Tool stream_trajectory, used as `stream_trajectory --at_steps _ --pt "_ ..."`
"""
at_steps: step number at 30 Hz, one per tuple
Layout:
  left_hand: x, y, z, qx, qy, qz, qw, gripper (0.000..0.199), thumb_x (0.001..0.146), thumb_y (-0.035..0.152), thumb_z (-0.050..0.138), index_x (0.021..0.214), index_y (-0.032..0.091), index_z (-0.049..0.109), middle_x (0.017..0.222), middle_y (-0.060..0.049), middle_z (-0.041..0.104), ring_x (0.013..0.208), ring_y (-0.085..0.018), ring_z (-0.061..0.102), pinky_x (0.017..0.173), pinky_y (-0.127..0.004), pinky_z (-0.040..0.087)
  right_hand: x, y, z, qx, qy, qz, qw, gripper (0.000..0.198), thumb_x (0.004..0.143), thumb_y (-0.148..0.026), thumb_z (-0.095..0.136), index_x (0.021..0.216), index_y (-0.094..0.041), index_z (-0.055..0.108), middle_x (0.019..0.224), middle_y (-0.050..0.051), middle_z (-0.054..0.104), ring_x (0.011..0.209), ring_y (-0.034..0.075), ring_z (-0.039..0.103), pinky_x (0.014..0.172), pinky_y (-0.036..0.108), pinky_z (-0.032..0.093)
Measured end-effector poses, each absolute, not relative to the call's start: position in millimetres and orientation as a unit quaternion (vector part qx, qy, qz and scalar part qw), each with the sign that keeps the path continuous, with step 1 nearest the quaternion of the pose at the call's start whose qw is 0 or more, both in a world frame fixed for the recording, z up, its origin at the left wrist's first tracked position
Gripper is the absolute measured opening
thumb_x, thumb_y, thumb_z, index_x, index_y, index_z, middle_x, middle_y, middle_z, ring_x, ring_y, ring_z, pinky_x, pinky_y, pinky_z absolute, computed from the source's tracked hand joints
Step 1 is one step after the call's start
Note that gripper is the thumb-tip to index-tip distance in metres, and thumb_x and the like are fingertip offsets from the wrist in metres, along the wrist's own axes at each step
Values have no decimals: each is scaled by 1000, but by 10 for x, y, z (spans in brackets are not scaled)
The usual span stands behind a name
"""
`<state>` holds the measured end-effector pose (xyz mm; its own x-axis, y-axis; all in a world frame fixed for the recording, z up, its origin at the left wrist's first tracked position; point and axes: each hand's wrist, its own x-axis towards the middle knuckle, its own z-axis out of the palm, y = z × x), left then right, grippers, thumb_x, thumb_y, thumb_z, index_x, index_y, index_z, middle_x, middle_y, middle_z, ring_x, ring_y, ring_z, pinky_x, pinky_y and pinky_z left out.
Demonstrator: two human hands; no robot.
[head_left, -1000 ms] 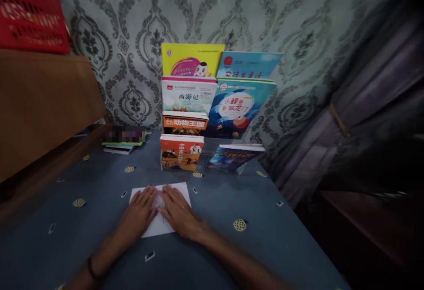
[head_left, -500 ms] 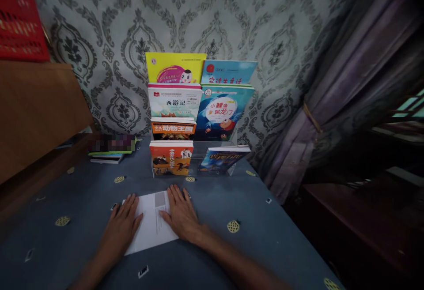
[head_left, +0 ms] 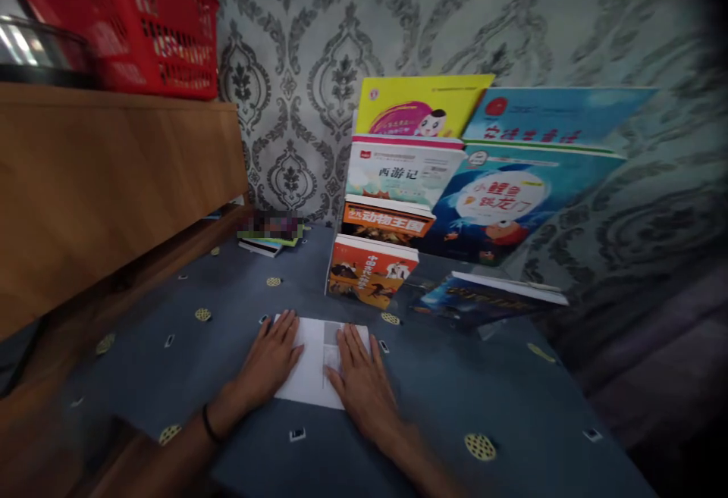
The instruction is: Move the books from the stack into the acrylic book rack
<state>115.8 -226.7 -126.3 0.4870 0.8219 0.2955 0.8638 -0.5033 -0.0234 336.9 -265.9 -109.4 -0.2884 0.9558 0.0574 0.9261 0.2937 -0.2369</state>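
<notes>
A white booklet or sheet of paper point(head_left: 310, 377) lies flat on the blue tablecloth, with a grey box and faint small print on its right part. Across its left edge rests my left hand point(head_left: 270, 358), palm down, fingers stretched out, a dark band on the wrist. My right hand point(head_left: 364, 380) lies flat over the paper's right side, covering some of the print, its thumb pointing toward the middle. Neither hand grips anything. Just beyond the hands, an orange book point(head_left: 372, 270) stands in the lowest tier of a clear display rack.
More picture books fill the rack: a yellow one point(head_left: 424, 108), a white one point(head_left: 401, 168), a blue fish one point(head_left: 500, 202) and a tilted dark blue one point(head_left: 483, 301). A small book stack point(head_left: 267, 236) lies back left. A wooden cabinet point(head_left: 114, 187) carries a red basket point(head_left: 171, 36).
My view has swung left, so everything appears farther right and more of the cabinet and basket shows. My right hand has slid inward over the paper. My left hand stays on the left edge.
</notes>
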Motion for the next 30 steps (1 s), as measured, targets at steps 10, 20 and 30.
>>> stream_trajectory --at_steps 10,20,30 --pt "1154 -2311 -1198 -858 -494 -135 50 48 104 31 40 148 10 45 154 -21 49 147 -28 41 118 -56 38 3070 -2895 -1008 -463 -875 126 67 69 100 -46 53 159 -17 32 166 13 25 155 29 22 127 54 22" --pt "1121 -2305 -1201 -863 -484 -140 42 49 105 33 36 149 11 44 155 -20 47 148 -27 41 119 -54 37 3446 -3131 -1140 -456 -877 131 77 70 99 -43 56 161 -30 25 167 7 24 155 29 20 125 59 22" --pt "1178 -2377 -1062 -854 -507 -99 62 44 105 23 35 143 10 51 154 -22 48 146 -30 44 117 -59 36 3894 -3288 -1220 -510 -848 115 81 63 102 -45 46 160 -24 29 165 8 28 154 28 25 124 58 26"
